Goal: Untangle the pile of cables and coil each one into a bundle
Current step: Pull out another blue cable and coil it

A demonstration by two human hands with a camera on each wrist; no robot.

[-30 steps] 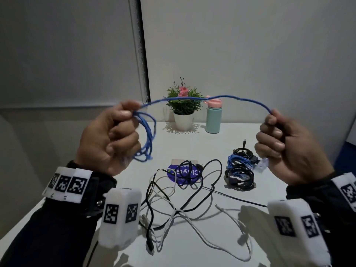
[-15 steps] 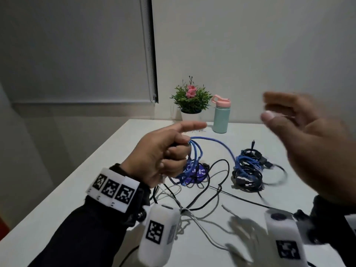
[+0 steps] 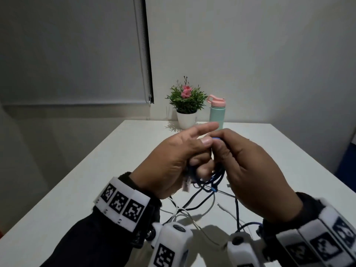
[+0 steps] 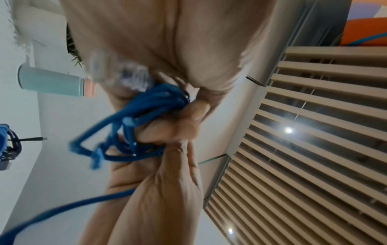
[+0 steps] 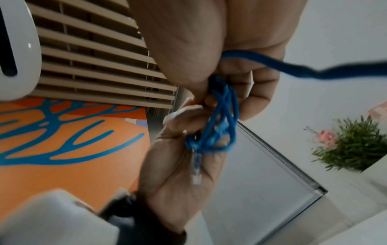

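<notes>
My left hand [image 3: 173, 160] holds a coil of blue cable [image 4: 146, 119] in its curled fingers above the white table [image 3: 96, 189], index finger pointing out. A clear plug [image 3: 186, 185] dangles below the palm. My right hand [image 3: 250, 170] meets the left one and pinches a strand of the blue cable [image 3: 216, 139] between thumb and fingertips. In the right wrist view the blue cable coil [image 5: 220, 119] sits between both hands, with the clear plug [image 5: 196, 167] against the left palm and one strand running off to the right. Loose black and white cables [image 3: 192, 209] lie tangled on the table below.
A potted plant [image 3: 186, 120] and a mint bottle with a pink lid [image 3: 217, 114] stand at the table's far edge. A bundle of coiled blue and black cables [image 4: 8, 145] lies on the table, hidden behind my right hand in the head view.
The hands were apart with the blue cable stretched between them. The right hand let go, swung back in and now pinches the cable at the coil in my left hand.
</notes>
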